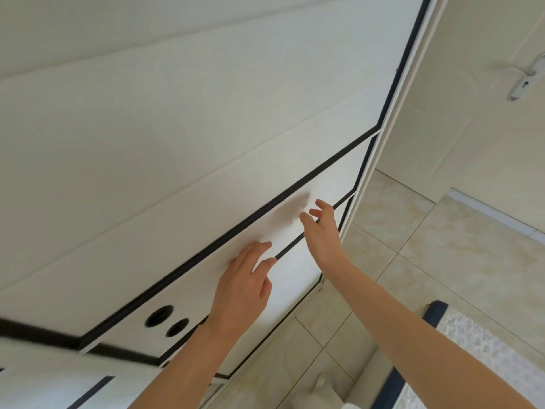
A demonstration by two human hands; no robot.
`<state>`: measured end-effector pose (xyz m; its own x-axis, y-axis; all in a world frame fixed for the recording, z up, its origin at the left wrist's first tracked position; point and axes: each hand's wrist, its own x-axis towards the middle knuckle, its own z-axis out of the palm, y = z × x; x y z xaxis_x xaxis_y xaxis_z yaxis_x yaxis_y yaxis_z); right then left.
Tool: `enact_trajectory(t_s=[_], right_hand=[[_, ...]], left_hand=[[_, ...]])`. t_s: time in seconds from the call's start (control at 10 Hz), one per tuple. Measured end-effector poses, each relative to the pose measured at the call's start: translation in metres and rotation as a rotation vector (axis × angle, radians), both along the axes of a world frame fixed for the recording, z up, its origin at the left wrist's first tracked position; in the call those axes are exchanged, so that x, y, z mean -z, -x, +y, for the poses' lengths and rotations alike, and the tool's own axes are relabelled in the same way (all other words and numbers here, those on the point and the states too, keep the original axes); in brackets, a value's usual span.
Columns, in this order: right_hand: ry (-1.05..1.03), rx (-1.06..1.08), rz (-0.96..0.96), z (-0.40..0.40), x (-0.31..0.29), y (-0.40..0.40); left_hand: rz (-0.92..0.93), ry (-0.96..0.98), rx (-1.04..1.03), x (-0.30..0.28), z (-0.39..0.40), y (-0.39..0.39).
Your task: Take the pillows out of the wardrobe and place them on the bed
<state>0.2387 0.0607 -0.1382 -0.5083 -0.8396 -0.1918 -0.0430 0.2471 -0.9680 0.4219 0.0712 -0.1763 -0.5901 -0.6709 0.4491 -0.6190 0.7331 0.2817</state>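
Note:
A white wardrobe [177, 128] with black trim lines fills most of the view, and its doors are closed. No pillow is visible. My left hand [244, 284] lies flat against a lower white panel, fingers spread, just right of two round dark finger holes [166, 320]. My right hand [321, 228] reaches forward beside the wardrobe's right edge, fingers apart and slightly curled, holding nothing. A corner of the bed [472, 358], with a dark blue edge and pale patterned cover, shows at the lower right.
Beige floor tiles [413, 276] run along the right of the wardrobe. A white room door with a metal lever handle [528, 78] stands at the upper right. A white object [318, 391] sits on the floor near the bottom edge.

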Motion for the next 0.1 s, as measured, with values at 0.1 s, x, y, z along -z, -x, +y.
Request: enact_trajectory(t_s=[0.1], right_hand=[[-0.010,0.036,-0.012,0.0187,0.0030,-0.0326]], left_hand=[[0.061,-0.032,-0.007,0.0001,0.0148,-0.0279]])
